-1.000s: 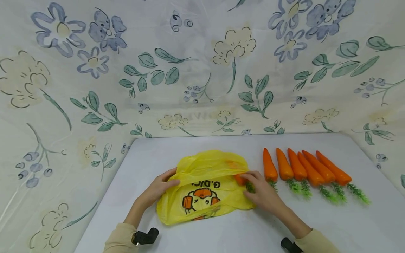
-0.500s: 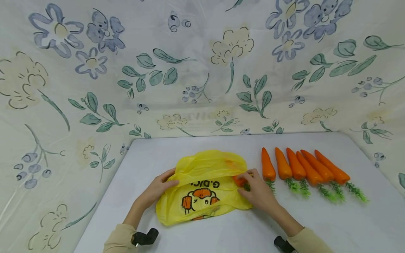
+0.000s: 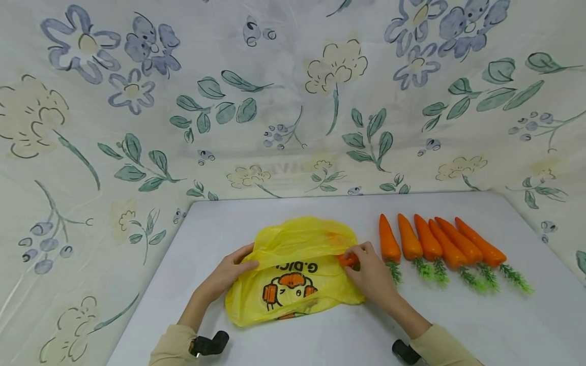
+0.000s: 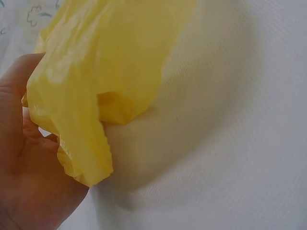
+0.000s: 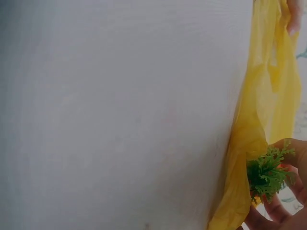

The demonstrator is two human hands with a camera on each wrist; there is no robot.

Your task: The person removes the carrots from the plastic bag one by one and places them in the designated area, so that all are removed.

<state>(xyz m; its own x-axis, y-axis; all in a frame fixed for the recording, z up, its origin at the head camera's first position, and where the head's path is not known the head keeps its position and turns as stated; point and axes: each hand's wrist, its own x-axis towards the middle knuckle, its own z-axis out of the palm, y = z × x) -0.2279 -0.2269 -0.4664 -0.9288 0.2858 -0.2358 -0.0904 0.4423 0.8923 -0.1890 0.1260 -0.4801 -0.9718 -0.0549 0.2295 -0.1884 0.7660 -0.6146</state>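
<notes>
A yellow plastic bag [image 3: 293,279] with a cartoon face and printed letters lies on the white table. My left hand [image 3: 226,274] grips its left side, thumb on top; the left wrist view shows the thin plastic [image 4: 72,105] bunched between thumb and fingers. At the bag's right side, my right hand [image 3: 373,274] holds an orange toy carrot [image 3: 348,260] whose far part is inside the bag. Its green leafy top [image 5: 268,177] sticks out between thumb and fingers in the right wrist view. Orange shows faintly through the upper layer of the bag.
Several more toy carrots [image 3: 450,249] lie side by side to the right, tips pointing away and leaves toward me. Behind the white tabletop [image 3: 320,335] hangs a flower-printed cloth [image 3: 293,101]. Black wrist cameras [image 3: 209,343] sit at both cuffs.
My right hand has shifted slightly left with the carrot, and its green leaves have gone out of sight behind the fingers in the head view. The left hand has stayed on the bag.
</notes>
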